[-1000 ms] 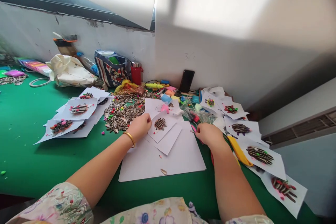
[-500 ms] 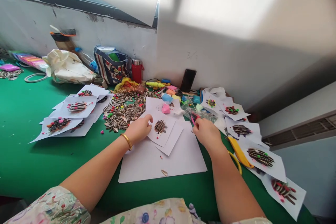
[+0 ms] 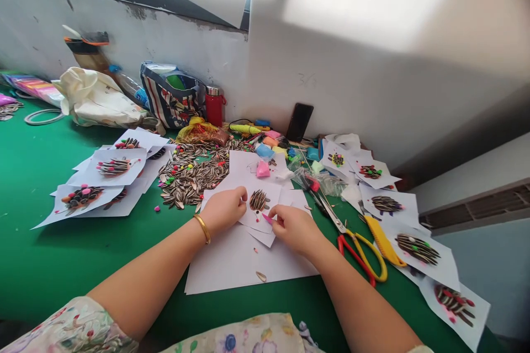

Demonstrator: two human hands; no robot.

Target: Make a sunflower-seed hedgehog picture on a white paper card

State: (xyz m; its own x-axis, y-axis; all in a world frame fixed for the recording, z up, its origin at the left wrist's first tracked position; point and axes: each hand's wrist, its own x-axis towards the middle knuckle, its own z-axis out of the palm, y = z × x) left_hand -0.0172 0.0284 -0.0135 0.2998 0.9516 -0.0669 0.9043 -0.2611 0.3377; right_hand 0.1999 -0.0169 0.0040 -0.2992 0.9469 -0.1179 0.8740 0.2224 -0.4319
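Observation:
A white card (image 3: 273,196) bears a hedgehog figure (image 3: 259,199) made of striped sunflower seeds, with small dots at its face. At the card's left edge is my left hand (image 3: 226,210), its fingers closed on the paper. My right hand (image 3: 296,230) pinches a small pink pointed tool (image 3: 268,219), its tip over the card beside the hedgehog's face. The rest of the tool is hidden in my fingers. Under the card lie another card (image 3: 263,239) and large white sheets (image 3: 223,270), with a loose seed (image 3: 260,276) on top.
A pile of sunflower seeds (image 3: 194,171) lies beyond my left hand. Scissors with red and yellow handles (image 3: 339,224) lie beside my right forearm, near a yellow comb-like piece (image 3: 383,240). Finished-looking hedgehog cards (image 3: 116,168) flank both sides. A phone (image 3: 300,121) leans on the wall.
My right hand has moved left and towards me from near the plastic bags, bringing the pink tool over the card. The scissors now show beside my right forearm. My left hand stays at the card.

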